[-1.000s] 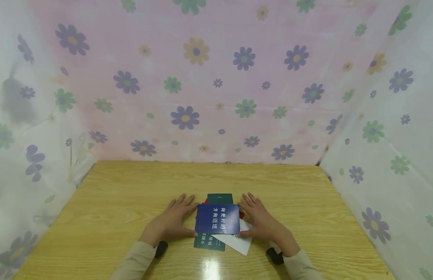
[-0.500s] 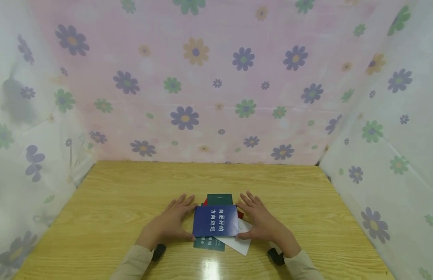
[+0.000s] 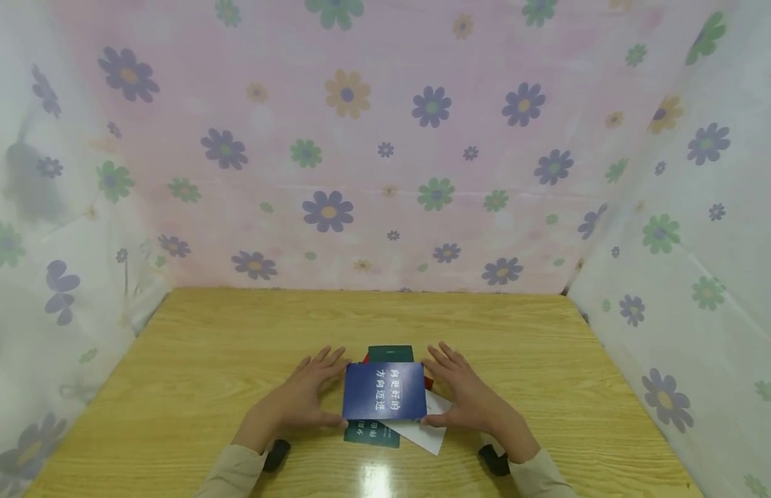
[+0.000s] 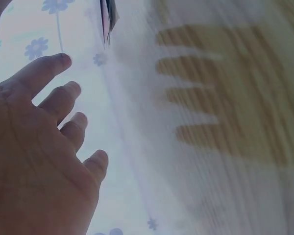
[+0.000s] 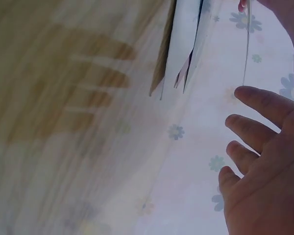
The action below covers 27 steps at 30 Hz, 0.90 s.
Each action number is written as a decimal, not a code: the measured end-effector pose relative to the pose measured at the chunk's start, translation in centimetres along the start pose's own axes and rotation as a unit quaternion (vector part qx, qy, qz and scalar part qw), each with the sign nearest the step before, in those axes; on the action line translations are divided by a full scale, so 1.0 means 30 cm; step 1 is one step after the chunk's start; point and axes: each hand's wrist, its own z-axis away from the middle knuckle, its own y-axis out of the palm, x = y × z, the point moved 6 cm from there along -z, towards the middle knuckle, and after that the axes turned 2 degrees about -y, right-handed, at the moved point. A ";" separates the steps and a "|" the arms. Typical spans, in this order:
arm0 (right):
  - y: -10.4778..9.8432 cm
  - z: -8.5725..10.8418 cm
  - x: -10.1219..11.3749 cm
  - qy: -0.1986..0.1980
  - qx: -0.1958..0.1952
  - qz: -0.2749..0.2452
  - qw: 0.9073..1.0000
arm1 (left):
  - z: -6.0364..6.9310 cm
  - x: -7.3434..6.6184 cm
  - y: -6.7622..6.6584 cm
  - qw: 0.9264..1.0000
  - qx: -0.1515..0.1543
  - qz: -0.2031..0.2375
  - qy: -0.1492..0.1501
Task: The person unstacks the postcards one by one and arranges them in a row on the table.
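Note:
A blue card point(image 3: 384, 391) with white Chinese characters is held level over a small pile, spanning the space between my two hands. My left hand point(image 3: 298, 398) grips its left side, index finger at the far corner and thumb at the near one. On the opposite side my right hand point(image 3: 466, 398) holds it the same way. Edge-on, the thin card point(image 5: 247, 44) meets the right index fingertip in the right wrist view, apart from the pile. Beneath it lie a green card point(image 3: 390, 353), a white card point(image 3: 425, 436), a red piece point(image 3: 429, 382) and another green card point(image 3: 372, 434), partly hidden.
The wood-grain table point(image 3: 236, 332) carries the pile near its front middle. A flower-patterned sheet point(image 3: 385, 166) rises at the back and both sides. Black wrist straps point(image 3: 276, 456) show under the sleeves, close to the tabletop.
The blue card has shifted a little to the left and looks slightly larger, along with both hands. Beneath it, the pile stays in place. Both hands keep their hold.

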 end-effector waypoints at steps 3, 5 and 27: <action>-0.007 0.001 0.002 -0.005 -0.011 -0.001 1.000 | -0.001 -0.002 -0.005 1.000 -0.012 -0.011 0.012; -0.011 0.001 0.004 -0.008 -0.016 0.004 1.000 | -0.002 -0.001 -0.006 1.000 -0.019 -0.016 0.016; -0.013 -0.021 -0.006 0.018 -0.016 -0.014 1.000 | -0.020 -0.006 -0.031 0.998 -0.042 -0.014 0.035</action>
